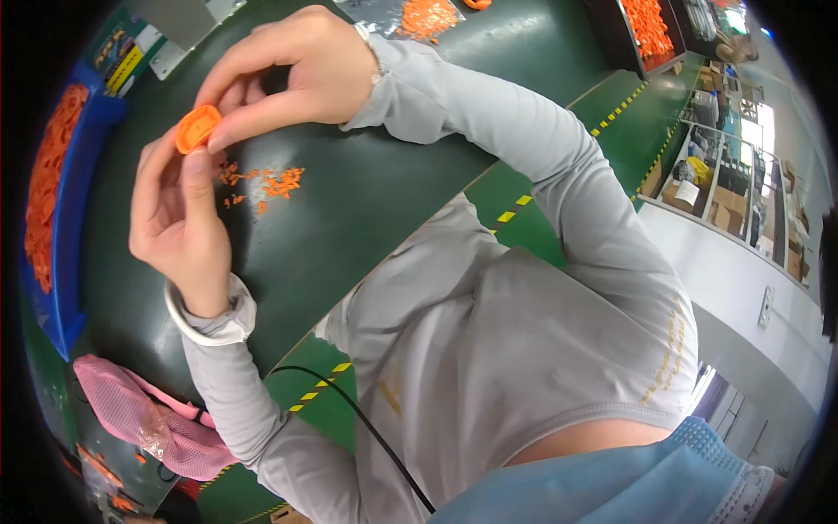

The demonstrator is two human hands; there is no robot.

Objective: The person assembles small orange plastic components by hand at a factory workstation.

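A small round orange plastic part [198, 131] with a raised rim and a hollow inside is held up above the dark green table [367, 201]. My left hand [185, 223] pinches its lower edge between thumb and fingers. From the other side, the thumb and fingertips of my right hand [301, 74] close on its upper right edge. On the table beside my left hand lie many tiny orange pieces [281, 182], loosely scattered.
A blue bin [74, 210] of orange parts stands at the left. Farther off are a clear bag with small orange pieces [428, 16] and a dark box of orange parts [646, 31]. A pink mesh bag [131, 406] lies at the lower left. A black cable [367, 419] crosses my front.
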